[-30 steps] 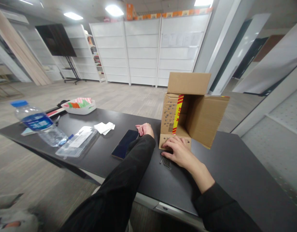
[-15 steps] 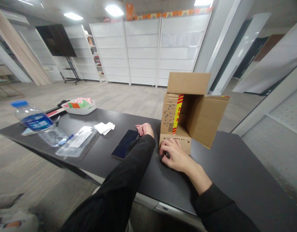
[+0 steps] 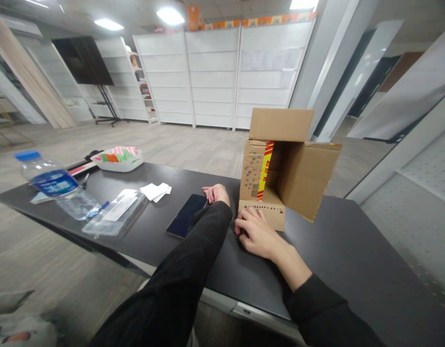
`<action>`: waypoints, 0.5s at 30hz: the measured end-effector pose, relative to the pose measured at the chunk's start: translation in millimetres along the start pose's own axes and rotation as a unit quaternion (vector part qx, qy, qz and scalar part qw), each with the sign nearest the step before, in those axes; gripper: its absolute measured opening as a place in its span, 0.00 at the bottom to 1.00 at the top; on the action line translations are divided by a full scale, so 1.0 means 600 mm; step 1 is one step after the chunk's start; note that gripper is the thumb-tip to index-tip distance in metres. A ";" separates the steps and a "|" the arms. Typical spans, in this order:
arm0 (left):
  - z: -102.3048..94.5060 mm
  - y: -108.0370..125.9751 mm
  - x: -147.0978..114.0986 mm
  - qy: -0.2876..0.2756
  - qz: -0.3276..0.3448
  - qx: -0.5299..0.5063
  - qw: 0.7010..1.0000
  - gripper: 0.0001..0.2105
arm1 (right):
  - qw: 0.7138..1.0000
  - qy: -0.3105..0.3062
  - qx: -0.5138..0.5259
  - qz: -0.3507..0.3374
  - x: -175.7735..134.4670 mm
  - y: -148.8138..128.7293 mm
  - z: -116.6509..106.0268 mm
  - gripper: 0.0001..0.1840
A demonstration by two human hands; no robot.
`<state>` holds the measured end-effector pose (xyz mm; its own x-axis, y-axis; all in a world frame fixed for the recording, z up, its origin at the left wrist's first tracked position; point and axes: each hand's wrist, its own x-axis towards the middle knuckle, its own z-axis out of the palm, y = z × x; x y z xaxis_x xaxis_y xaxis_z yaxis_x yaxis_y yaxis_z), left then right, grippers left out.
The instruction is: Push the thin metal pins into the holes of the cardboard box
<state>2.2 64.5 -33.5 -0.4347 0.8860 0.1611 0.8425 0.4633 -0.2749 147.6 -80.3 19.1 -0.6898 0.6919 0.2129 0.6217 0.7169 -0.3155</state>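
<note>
A: Status?

B: Cardboard box (image 3: 298, 180) stands open on the counter (image 3: 345, 250). Its left panel carries a scatter of dark round heads (image 3: 251, 166); I'd call that patch done.

A: Remaining?

B: Lower flap (image 3: 275, 220): row of small holes, most look bare, 1 dark head near the right end. Fingers may hide some, so no full count.

A: Right hand (image 3: 257, 236)?

B: At the foot of the flap, fingers bent. Grip curls over a small dark piece (image 3: 237, 238) that only partly shows near the fingertips. Can't tell if it's pinched or just covered.

A: Left hand (image 3: 218, 194)?

B: Lying by the far end of the phone (image 3: 186, 215), fingers half curled. Can't tell if that grip has anything.
</note>
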 end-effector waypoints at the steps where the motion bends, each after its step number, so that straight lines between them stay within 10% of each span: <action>1: -0.001 0.000 0.000 -0.001 0.001 -0.002 1.000 0.24 | 1.000 -0.002 -0.005 0.001 0.001 -0.001 0.000 0.08; 15: 0.000 -0.001 -0.001 -0.009 0.003 0.057 0.998 0.21 | 0.999 -0.025 -0.037 -0.001 0.004 -0.004 0.002 0.08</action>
<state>1.7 63.8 -33.4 -0.4354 0.8888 0.1427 0.8040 0.4553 -0.3825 144.2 -80.7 19.3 -0.7078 0.6866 0.1661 0.6445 0.7239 -0.2461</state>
